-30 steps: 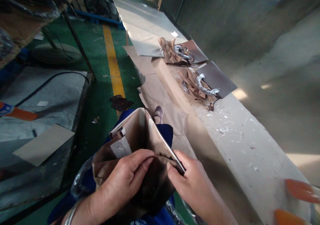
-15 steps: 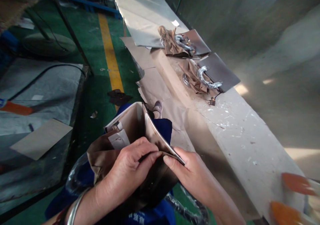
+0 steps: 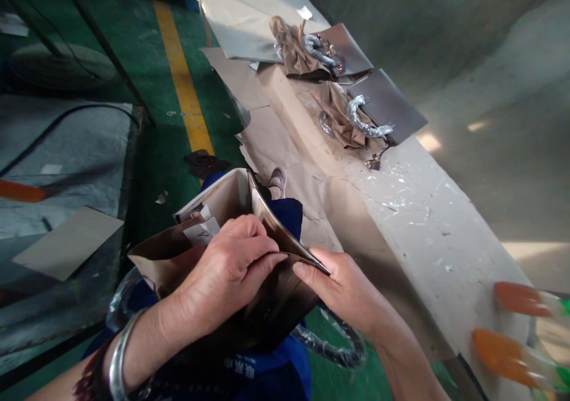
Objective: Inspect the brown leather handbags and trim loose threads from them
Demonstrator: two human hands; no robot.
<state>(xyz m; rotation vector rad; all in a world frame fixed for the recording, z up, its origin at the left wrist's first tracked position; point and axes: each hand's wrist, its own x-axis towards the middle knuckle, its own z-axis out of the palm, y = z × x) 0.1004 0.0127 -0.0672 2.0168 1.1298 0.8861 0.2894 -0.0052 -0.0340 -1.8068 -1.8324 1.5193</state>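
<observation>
A dark brown handbag [image 3: 285, 288] rests on my lap, its mouth open and its pale lining showing. My left hand [image 3: 240, 264] pinches the lining edge with thumb and bent fingers. Close beside it, my right hand [image 3: 332, 282] grips the bag's rim, thumb inside and fingers behind the panel. Brown lining fabric [image 3: 164, 252] bulges out at the left, next to a white paper tag [image 3: 202, 227]. A plastic-wrapped handle [image 3: 342, 347] hangs below my right hand. The bag's underside is in shadow.
On the paper-covered bench [image 3: 427, 229] lie two more bags [image 3: 394, 107] with wrapped handles and crumpled lining. Orange-capped bottles [image 3: 503, 353] stand at the lower right. A low table at left holds a cardboard piece [image 3: 69, 243] and an orange-handled tool [image 3: 20, 191].
The view has shifted slightly, so the bench and floor sit higher and further left. The lining at the bag's left has spread wider. Both hands keep their hold.
</observation>
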